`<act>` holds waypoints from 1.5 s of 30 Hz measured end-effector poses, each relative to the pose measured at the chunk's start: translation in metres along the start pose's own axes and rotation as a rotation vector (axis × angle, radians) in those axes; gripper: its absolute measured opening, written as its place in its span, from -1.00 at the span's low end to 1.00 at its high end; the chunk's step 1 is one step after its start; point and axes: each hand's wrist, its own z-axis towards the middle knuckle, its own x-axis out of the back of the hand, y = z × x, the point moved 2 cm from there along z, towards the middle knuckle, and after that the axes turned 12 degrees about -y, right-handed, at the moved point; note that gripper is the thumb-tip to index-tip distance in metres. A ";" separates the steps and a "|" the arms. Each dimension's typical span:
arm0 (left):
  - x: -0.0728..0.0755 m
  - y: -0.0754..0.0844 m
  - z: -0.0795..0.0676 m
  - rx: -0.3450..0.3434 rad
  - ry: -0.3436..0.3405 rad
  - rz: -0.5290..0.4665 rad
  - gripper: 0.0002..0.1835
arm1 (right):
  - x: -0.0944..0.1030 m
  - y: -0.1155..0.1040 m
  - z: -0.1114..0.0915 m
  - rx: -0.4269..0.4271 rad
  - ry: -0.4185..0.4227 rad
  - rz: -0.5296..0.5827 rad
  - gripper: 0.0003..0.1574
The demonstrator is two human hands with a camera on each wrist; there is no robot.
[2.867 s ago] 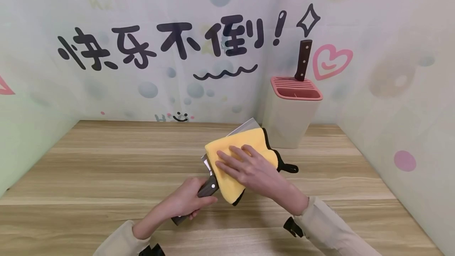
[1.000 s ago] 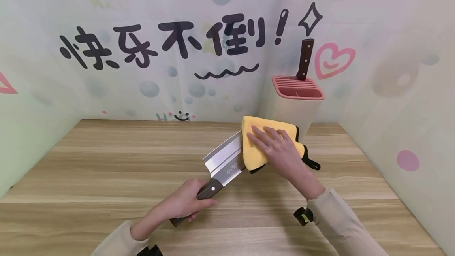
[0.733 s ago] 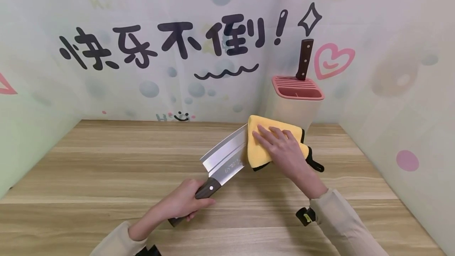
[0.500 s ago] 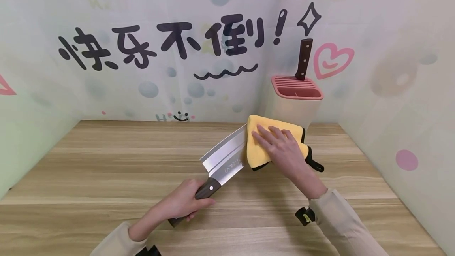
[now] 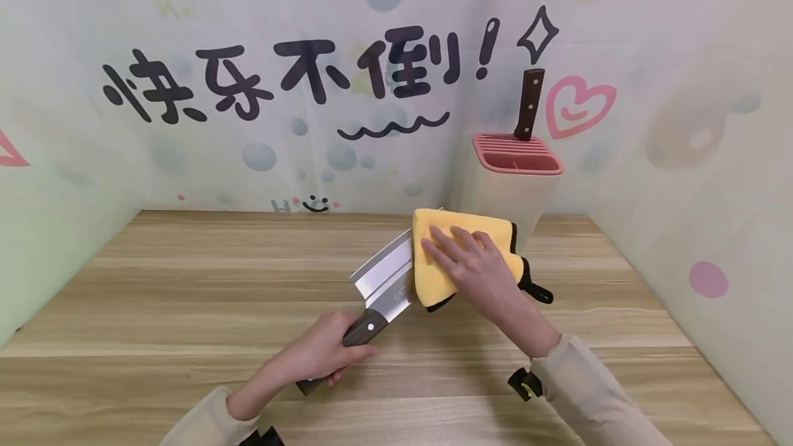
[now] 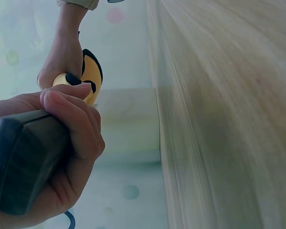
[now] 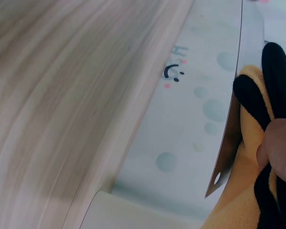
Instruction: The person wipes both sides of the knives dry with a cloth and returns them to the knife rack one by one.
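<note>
My left hand [image 5: 322,348] grips the dark wooden handle of a cleaver [image 5: 385,275]. Its broad steel blade slants up and to the right, held over the table. A yellow cloth [image 5: 434,281] with black edging and a hanging loop lies folded over the front part of the blade, hiding most of it. Fingers spread on top, my right hand [image 5: 480,270] holds this cloth. The right wrist view shows the blade tip corner with a small hole [image 7: 217,179] beside the cloth, and the thumb [image 7: 279,150] on the cloth's black-edged side. In the left wrist view the handle's butt [image 6: 28,157] fills the fist.
Behind the cloth stands a white knife block [image 5: 508,205] with a pink slotted top. One brown-handled knife [image 5: 529,105] is upright in it. The wooden table [image 5: 186,294] meets printed wall sheets at the back and both sides.
My right hand and the cloth went from near the handle out toward the blade tip, then came partly back down and left. My left hand keeps its grip, nearly still.
</note>
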 end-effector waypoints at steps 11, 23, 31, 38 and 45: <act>-0.002 0.000 0.003 -0.022 0.001 -0.015 -0.80 | 0.008 -0.024 0.006 0.097 0.032 -0.040 -0.41; -0.002 -0.003 0.004 -0.019 -0.029 -0.020 -0.80 | 0.013 -0.043 0.007 0.227 0.098 -0.097 -0.52; -0.003 -0.003 0.004 -0.022 -0.030 -0.001 -0.84 | 0.015 -0.046 0.006 0.269 0.091 -0.129 -0.52; -0.003 -0.004 0.005 -0.016 -0.023 -0.001 -0.83 | 0.014 -0.044 0.005 0.277 0.088 -0.116 -0.50; -0.003 -0.004 0.003 -0.024 -0.006 -0.017 -0.78 | 0.011 -0.036 0.005 0.234 0.061 -0.066 -0.44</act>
